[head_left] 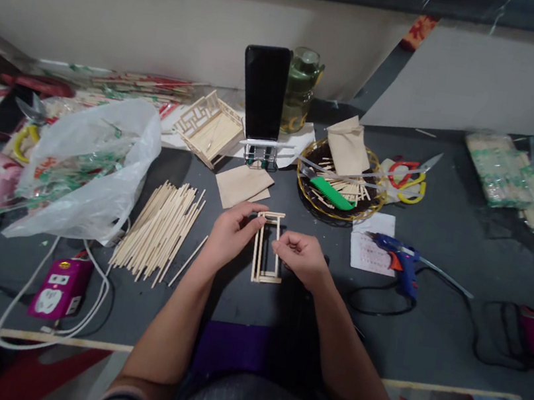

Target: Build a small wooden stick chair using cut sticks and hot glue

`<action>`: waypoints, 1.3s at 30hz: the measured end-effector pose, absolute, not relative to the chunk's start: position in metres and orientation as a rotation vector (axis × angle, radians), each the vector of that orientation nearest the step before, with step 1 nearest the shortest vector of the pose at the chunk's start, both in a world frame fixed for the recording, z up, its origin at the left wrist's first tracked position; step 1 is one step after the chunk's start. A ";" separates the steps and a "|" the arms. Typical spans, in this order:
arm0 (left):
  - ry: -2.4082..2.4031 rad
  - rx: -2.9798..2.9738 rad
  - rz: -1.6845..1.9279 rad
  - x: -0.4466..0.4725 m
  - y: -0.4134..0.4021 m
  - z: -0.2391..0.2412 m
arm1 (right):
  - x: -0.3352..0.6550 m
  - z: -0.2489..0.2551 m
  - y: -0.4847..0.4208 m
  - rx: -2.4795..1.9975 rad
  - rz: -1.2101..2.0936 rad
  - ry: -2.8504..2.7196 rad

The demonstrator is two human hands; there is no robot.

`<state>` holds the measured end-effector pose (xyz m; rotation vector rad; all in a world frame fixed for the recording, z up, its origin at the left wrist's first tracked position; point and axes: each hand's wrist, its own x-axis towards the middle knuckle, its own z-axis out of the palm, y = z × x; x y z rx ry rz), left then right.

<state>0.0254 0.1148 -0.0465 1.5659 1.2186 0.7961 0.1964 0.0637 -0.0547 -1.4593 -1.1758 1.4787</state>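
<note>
A small rectangular frame of thin wooden sticks [263,273] lies on the dark table in front of me. My left hand [232,231] grips its upper left side, fingers curled on the top corner. My right hand [302,257] pinches the frame's right rail with closed fingers. A pile of loose wooden sticks [161,229] lies just left of my left hand.
A blue glue gun [401,259] rests on a paper at right. A basket [340,187] holds sticks and a green comb. Behind stand a phone on a stand [263,96], a green jar [302,88], a finished stick model [208,128]. Plastic bag [88,167] and power strip [59,287] at left.
</note>
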 end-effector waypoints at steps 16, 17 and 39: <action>1.226 1.562 0.786 0.025 0.115 -0.047 | 0.196 -0.059 0.063 -1.438 1.529 -1.152; 1.226 1.562 0.787 0.025 0.115 -0.047 | 0.196 -0.059 0.063 -1.438 1.526 -1.153; 1.219 1.559 0.803 0.026 0.115 -0.048 | 0.196 -0.060 0.063 -1.435 1.544 -1.115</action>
